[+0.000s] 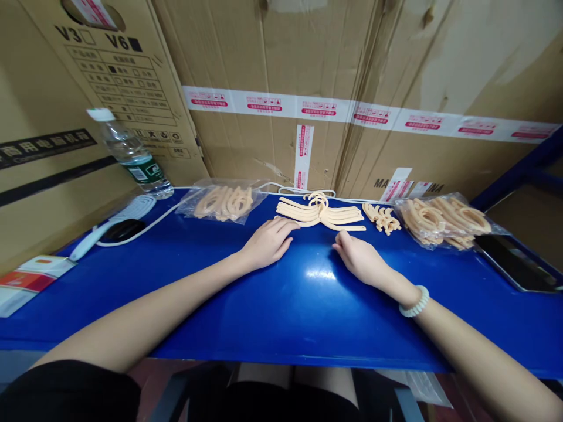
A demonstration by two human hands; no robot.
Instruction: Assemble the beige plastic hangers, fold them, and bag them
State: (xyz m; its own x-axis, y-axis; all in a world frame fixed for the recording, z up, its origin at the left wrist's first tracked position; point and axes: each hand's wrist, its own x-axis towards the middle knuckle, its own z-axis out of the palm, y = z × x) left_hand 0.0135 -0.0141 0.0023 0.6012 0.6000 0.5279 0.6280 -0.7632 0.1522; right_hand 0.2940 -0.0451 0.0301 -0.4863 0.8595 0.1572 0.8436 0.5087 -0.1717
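Note:
My left hand (270,242) lies on the blue table with its fingers stretched out and slightly bent. Its fingertips are at the near left edge of a spread of cream plastic clothes hangers (320,215); whether they touch is unclear. These small hangers overlap in a fan, hooks toward the back. My right hand (359,257) rests just in front of their right side, fingers curled in, with nothing seen sticking out of it. Beside the hangers sits a small pile of loose cream hooked pieces (382,218).
Clear bags of cream curved parts lie at left (224,202) and right (440,220). A water bottle (136,158), a light-blue brush-like item (114,223) and a white cable (167,214) are on the left. A dark flat device (516,262) lies far right. Cardboard (272,58) walls the back.

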